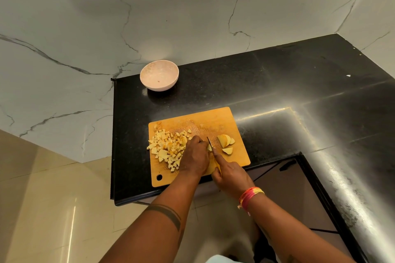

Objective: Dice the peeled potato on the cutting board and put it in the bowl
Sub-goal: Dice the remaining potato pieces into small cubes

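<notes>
Item: potato, part diced. My left hand point(195, 156) curls its fingers point(197, 141) onto a potato piece point(209, 147), steadying it. My right hand point(229, 174) grips the knife point(210, 142), blade just beside those fingers. Diced heap point(167, 148) left of them; wedges point(226, 143) right, awaiting cuts. Bowl point(159, 75) well beyond, holding no dice.

Bright counter point(299, 83) glare, wide-angle edge distortion
</notes>
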A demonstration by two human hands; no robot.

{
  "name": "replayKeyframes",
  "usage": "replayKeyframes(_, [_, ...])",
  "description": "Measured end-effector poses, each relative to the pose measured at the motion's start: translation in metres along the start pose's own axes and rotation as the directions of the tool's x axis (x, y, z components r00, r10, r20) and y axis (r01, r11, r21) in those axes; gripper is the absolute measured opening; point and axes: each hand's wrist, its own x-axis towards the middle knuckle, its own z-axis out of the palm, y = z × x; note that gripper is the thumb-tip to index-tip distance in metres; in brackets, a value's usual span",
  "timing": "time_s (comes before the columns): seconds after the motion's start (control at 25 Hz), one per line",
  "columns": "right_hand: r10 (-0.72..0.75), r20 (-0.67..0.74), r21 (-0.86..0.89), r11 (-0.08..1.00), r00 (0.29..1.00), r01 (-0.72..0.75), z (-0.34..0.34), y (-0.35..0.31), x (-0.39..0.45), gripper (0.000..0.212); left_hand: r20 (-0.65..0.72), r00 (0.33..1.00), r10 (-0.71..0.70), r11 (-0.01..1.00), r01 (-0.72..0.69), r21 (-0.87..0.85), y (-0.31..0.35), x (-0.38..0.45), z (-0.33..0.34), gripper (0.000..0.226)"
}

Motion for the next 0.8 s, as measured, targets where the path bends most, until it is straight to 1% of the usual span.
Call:
replayKeyframes(0.16, [-0.011,0.022,-0.036,0.999,1.0,0.011,0.007,0.011,-0.021,0.075,-0.003,1.0,-0.017,1.0,0.017,-0.008,0.0,0.001,0.001,0.034])
replayKeyframes(0.28, [-0.021,0.054,-0.022,1.0,0.998,0.022,0.012,0.023,-0.049,0.077,-0.002,1.0,-0.016,1.0,0.016,-0.019,0.0,0.0,0.001,0.037])
replayKeyframes(0.36, [-0.032,0.05,-0.013,0.999,0.998,0.032,0.012,0.025,-0.054,0.078,0.01,1.0,-0.024,0.999,0.024,-0.032,0.0,0.0,0.0,0.039])
replayKeyframes(0.56, [-0.059,-0.014,-0.029,0.998,0.998,0.058,0.007,0.011,-0.027,0.077,0.006,0.999,-0.04,0.998,0.04,-0.044,-0.002,-0.003,-0.004,0.038])
replayKeyframes(0.8, [-0.043,0.021,-0.012,0.999,0.999,0.044,0.006,-0.002,0.002,0.073,-0.003,0.998,-0.066,0.997,0.066,-0.037,0.0,-0.002,-0.003,0.029])
